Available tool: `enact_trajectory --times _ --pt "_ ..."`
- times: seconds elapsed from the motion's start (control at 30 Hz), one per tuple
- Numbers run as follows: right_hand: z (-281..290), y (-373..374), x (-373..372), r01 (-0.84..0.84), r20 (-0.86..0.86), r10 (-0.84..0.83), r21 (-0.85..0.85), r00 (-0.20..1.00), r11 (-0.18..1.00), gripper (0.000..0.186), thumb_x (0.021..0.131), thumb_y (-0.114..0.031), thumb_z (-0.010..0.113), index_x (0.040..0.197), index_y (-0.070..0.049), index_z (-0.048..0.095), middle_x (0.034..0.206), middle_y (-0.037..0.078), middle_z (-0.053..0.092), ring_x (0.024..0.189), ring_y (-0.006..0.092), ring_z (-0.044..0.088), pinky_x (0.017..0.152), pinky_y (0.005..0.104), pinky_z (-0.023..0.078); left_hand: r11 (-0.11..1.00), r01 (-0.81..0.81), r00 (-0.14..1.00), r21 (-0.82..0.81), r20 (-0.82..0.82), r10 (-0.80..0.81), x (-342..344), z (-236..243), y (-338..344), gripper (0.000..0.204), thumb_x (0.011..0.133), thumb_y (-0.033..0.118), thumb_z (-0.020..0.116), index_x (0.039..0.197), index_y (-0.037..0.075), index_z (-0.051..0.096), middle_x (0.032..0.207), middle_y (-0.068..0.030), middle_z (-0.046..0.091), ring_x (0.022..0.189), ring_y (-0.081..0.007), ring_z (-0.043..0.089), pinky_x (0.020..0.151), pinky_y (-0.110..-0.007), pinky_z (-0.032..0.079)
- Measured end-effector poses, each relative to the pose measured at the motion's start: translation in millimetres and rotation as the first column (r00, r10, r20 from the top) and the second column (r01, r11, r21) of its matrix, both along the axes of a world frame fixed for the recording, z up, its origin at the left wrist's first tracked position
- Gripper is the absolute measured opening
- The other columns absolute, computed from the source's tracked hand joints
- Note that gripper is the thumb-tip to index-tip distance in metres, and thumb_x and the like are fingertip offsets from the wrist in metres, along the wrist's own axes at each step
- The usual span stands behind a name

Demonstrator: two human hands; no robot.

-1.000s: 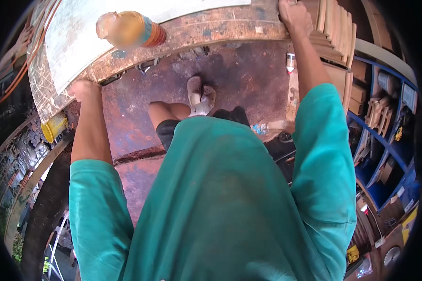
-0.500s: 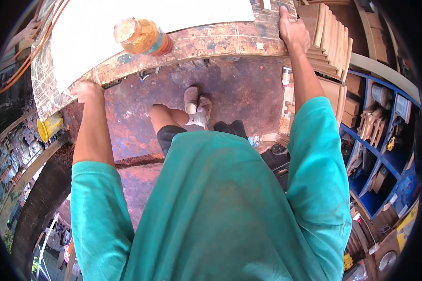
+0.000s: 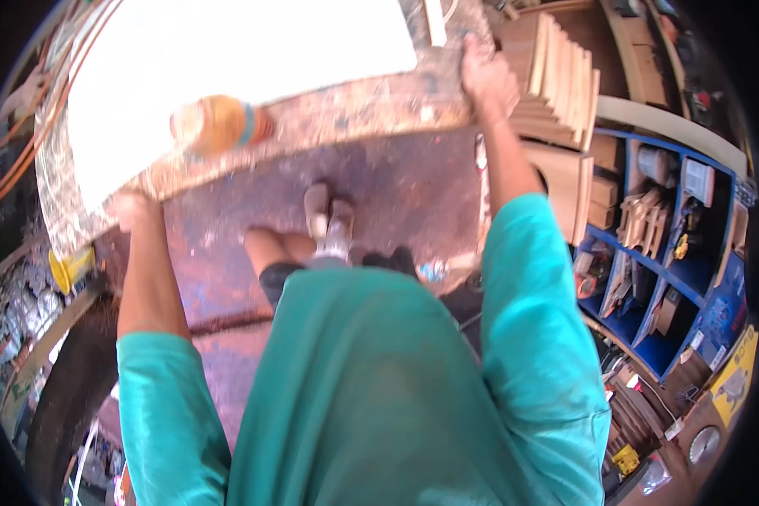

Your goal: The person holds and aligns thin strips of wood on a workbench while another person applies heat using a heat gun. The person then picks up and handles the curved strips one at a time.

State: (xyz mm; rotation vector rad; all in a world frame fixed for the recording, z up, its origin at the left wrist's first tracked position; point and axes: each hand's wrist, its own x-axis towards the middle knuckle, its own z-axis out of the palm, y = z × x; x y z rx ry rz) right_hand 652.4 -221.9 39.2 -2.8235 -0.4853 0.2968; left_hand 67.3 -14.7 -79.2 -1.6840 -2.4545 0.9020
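Note:
My left hand is closed on the near left edge of a worn, paint-stained wooden workbench; its fingers are partly blurred. At the bench's right corner my right hand grips the edge, arm stretched out. A white sheet covers much of the bench top. Between my hands, nearer the left one, an orange see-through jar with a teal band stands at the front edge. A narrow pale strip lies close to my right hand.
Stacked wooden panels stand right of the bench. Beyond them is a blue shelf unit holding wood pieces and containers. A yellow container is below the bench's left corner. Orange cables run along the left.
My view has turned slightly, so the bench, jar and shelves sit lower and farther left, with the bench more tilted. Both hands stay on the bench edge.

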Motion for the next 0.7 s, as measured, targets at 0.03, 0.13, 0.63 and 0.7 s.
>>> enact_trajectory --times 0.03,0.13,0.63,0.7 --pt "-4.6 -9.9 9.3 0.031 0.035 -0.031 -0.004 0.999 1.000 0.083 0.081 -0.073 0.040 0.125 -0.006 0.057 0.122 0.024 0.059 0.118 0.0376 0.054 0.099 0.0455 0.041 0.702 -0.586 0.760 0.404 0.574 0.305 78.1 25.8 -19.3 0.037 0.095 0.031 0.042 0.112 0.002 0.057 0.115 -0.0193 0.062 0.093 -0.0352 0.066 0.078 -0.046 0.055" --pt "10.8 -5.6 4.2 0.045 -0.018 -0.045 -0.009 0.999 0.999 0.083 0.083 -0.072 0.039 0.133 -0.006 0.049 0.119 0.026 0.059 0.115 0.0408 0.054 0.099 0.0490 0.041 0.443 -0.870 0.341 0.218 0.914 0.221 85.6 47.6 -27.5 0.059 0.095 0.042 0.042 0.127 -0.006 0.051 0.129 -0.0177 0.055 0.115 -0.0283 0.054 0.094 -0.040 0.046" --pt "30.6 -15.2 -11.1 0.026 -0.054 -0.025 0.014 0.998 1.000 0.075 0.087 -0.066 0.038 0.121 -0.001 0.054 0.105 0.028 0.064 0.104 0.0411 0.060 0.092 0.0485 0.045 0.047 -0.997 0.066 0.061 0.990 0.124 93.3 71.3 -42.8 0.077 0.089 0.053 0.040 0.126 -0.014 0.046 0.127 -0.0346 0.050 0.118 -0.0446 0.051 0.103 -0.048 0.039" --pt "29.8 -14.7 -10.1 0.029 -0.059 -0.027 0.023 0.998 0.999 0.077 0.086 -0.068 0.037 0.122 -0.002 0.054 0.106 0.029 0.063 0.105 0.0414 0.059 0.092 0.0489 0.044 0.036 -0.999 0.030 0.026 0.993 0.113 94.8 70.8 -42.6 0.076 0.089 0.053 0.039 0.127 -0.012 0.046 0.127 -0.0345 0.049 0.118 -0.0440 0.050 0.103 -0.047 0.038"
